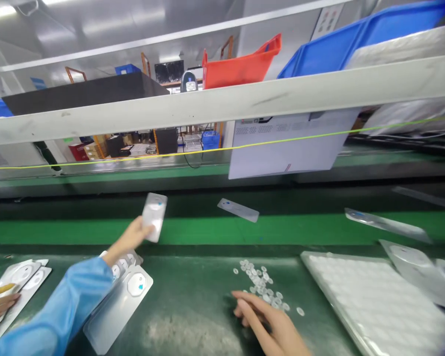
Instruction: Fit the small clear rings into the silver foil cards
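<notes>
My left hand [133, 235], in a blue sleeve, holds a pale, round-cornered flat panel [155, 217] with a blue spot over the green belt. Under that forearm lies a stack of similar panels [118, 309], the top one showing a round part and a blue mark. Low on the right, my right hand [265, 324] is curled, thumb and forefinger close together; whether something small is between them is hidden. Just beyond its fingers, several small whitish rings [258, 282] lie scattered on the dark green worktop [185, 316].
Single panels lie on the belt [193, 230], one mid-belt [238, 210] and another to the right [387, 225]. A white tray-like pack [378, 301] fills the right side. At far left, another person's hand [0, 309] rests by more panels [25, 282]. A shelf rail [222, 101] crosses above.
</notes>
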Demonstrator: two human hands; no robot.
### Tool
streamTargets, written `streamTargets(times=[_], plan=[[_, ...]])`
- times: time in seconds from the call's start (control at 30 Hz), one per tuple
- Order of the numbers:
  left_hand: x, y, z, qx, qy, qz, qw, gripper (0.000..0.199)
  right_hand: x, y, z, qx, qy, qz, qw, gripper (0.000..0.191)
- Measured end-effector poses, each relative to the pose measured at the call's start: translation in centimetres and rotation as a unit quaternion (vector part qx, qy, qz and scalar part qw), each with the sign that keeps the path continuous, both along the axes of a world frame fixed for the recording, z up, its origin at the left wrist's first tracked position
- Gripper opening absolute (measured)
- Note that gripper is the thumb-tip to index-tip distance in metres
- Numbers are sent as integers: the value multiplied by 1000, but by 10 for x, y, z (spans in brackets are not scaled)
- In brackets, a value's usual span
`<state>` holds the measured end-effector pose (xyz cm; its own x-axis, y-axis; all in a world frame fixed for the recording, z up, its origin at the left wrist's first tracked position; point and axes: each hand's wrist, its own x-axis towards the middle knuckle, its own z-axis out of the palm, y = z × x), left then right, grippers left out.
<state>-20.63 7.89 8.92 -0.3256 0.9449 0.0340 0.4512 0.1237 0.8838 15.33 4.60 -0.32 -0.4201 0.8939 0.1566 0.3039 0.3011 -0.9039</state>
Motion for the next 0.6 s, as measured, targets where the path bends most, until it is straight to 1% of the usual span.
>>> streamTargets(times=[0.07, 0.1, 0.17, 0.2, 0.23, 0.3, 0.33, 0.37, 0.43, 0.47, 0.5, 0.6], plan=[[51, -35, -26, -6, -37, -67, 997, 40, -24, -1, 18, -95, 53, 58, 992, 55], [75, -54, -38, 0, -78, -119, 990, 44, -33, -1, 24, -124, 77, 81, 986, 58], [113, -86, -55, -31, -153, -180, 971, 40, -46, -4, 28, -166, 104, 111, 974, 58], [125, -98, -61, -44, -186, -191, 963, 39, -49, -7, 26, -185, 108, 119, 969, 56], [133, -105, -64, -53, -217, -181, 958, 39, -50, -10, 22, -202, 109, 126, 965, 55], [141, -108, -67, -50, -302, -117, 945, 42, -49, -20, 13, -229, 109, 148, 956, 53], [142, -107, -67, -41, -358, -74, 930, 44, -47, -25, 8, -234, 107, 160, 953, 52], [143, -104, -67, -34, -413, -35, 909, 47, -46, -30, 3, -231, 103, 167, 953, 50], [144, -100, -66, -30, -503, 6, 864, 54, -44, -38, -3, -212, 88, 174, 958, 47], [145, -99, -66, -33, -526, 13, 850, 59, -43, -41, -4, -203, 80, 175, 960, 46], [146, -99, -67, -37, -536, 17, 843, 63, -43, -43, -5, -197, 73, 176, 962, 44], [148, -102, -70, -57, -528, 25, 847, 65, -39, -43, -1, -175, 68, 171, 967, 42]])
